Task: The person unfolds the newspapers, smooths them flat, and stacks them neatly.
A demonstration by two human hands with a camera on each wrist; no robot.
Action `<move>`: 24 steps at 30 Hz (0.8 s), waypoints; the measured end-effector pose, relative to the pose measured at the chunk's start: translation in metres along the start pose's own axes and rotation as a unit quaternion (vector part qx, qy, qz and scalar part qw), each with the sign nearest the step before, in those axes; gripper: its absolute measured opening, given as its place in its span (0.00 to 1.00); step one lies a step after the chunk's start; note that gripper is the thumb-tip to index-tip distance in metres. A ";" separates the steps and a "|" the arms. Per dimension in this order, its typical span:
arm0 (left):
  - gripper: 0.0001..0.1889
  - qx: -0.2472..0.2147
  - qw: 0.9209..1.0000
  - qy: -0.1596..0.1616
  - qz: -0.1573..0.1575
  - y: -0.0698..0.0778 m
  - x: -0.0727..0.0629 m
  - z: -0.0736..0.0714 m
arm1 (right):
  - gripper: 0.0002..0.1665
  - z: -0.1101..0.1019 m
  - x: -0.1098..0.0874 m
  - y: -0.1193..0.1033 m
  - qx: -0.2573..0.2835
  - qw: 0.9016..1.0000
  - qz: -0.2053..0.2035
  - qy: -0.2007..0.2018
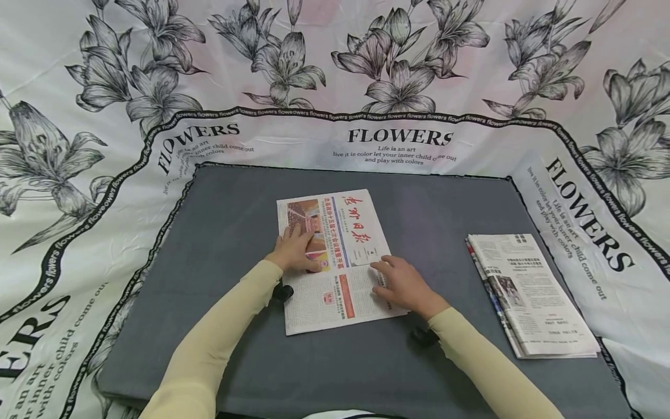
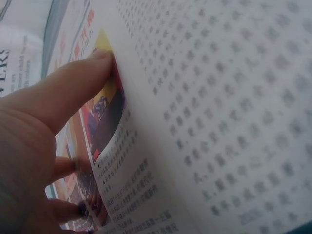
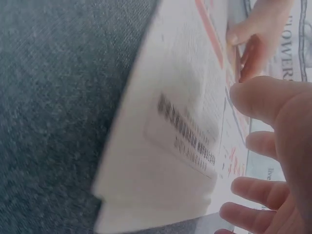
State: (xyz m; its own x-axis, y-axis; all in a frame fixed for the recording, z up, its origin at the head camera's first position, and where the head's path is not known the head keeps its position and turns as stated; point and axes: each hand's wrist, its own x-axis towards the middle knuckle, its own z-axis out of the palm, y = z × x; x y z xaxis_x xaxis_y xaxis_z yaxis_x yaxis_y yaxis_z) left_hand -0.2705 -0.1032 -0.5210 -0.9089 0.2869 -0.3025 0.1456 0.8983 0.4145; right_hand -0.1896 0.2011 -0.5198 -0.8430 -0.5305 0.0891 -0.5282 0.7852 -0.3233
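A newspaper [image 1: 361, 291] with red headline characters and colour photos lies on the grey table, with a crease running across its middle. My left hand [image 1: 294, 250] rests on its left part, over the photos. In the left wrist view the thumb [image 2: 80, 83] presses on the sheet near a yellow picture, fingers spread. At the right edge, by the crease, my right hand [image 1: 405, 285] touches the paper with its fingers loosely extended. The right wrist view shows these fingers [image 3: 263, 192] apart, beside the sheet's printed barcode [image 3: 187, 134].
Folded newspapers [image 1: 534, 297] lie stacked at the table's right side. The grey tabletop [image 1: 225, 233] is bordered by a white cloth [image 1: 293, 142] printed with flowers and lettering.
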 end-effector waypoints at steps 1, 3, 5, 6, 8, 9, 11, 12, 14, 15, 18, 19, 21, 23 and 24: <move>0.56 0.004 1.000 -0.002 0.005 0.000 0.001 -0.001 | 0.33 0.000 0.001 0.001 -0.002 1.000 0.002 -0.003; 0.56 0.009 1.000 -0.008 0.013 0.001 0.003 -0.001 | 0.34 0.000 0.002 0.002 -0.001 1.000 0.006 -0.012; 0.56 0.013 1.000 -0.014 0.022 0.001 0.006 -0.002 | 0.37 0.001 0.003 0.002 -0.001 1.000 0.011 -0.023; 0.56 0.015 0.999 -0.017 0.025 0.001 0.007 -0.002 | 0.37 0.002 0.003 0.002 -0.001 1.000 0.013 -0.028; 0.56 0.018 0.999 -0.021 0.033 0.002 0.011 -0.003 | 0.39 0.004 0.003 0.003 0.004 0.999 0.015 -0.037; 0.56 0.020 0.999 -0.023 0.037 0.002 0.012 -0.004 | 0.39 0.005 0.003 0.003 0.007 0.999 0.013 -0.039; 0.56 0.023 0.998 -0.025 0.045 0.004 0.015 -0.005 | 0.40 0.007 0.002 0.004 0.009 0.999 0.005 -0.037; 0.56 0.025 0.998 -0.026 0.048 0.005 0.015 -0.006 | 0.40 0.009 0.001 0.005 0.011 0.999 -0.001 -0.035; 0.56 0.028 0.998 -0.029 0.052 0.007 0.017 -0.007 | 0.41 0.011 0.000 0.007 0.018 0.999 -0.010 -0.031; 0.56 0.028 0.998 -0.030 0.053 0.008 0.018 -0.008 | 0.41 0.013 0.000 0.008 0.020 0.999 -0.014 -0.030; 0.56 0.028 0.998 -0.034 0.053 0.011 0.021 -0.009 | 0.42 0.017 0.000 0.010 0.029 0.999 -0.012 -0.036; 0.56 0.028 0.998 -0.035 0.053 0.011 0.022 -0.008 | 0.43 0.018 0.000 0.011 0.032 0.999 -0.011 -0.039; 0.56 0.026 0.998 -0.037 0.051 0.012 0.024 -0.007 | 0.43 0.019 0.001 0.012 0.034 0.998 -0.006 -0.046; 0.56 0.023 0.998 -0.037 0.050 0.012 0.026 -0.006 | 0.43 0.019 0.001 0.012 0.035 0.998 -0.004 -0.050; 0.56 0.023 0.998 -0.037 0.050 0.013 0.027 -0.006 | 0.43 0.018 0.002 0.012 0.036 0.998 -0.004 -0.050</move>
State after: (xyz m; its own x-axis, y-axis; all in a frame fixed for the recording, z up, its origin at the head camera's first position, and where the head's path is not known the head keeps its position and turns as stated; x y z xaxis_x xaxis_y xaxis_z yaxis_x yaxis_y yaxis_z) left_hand -0.2953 -0.0860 -0.5187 -0.8579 0.3979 -0.3251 0.2532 0.8779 0.4064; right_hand -0.1955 0.2039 -0.5408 -0.8225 -0.5687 -0.0008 -0.5233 0.7574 -0.3905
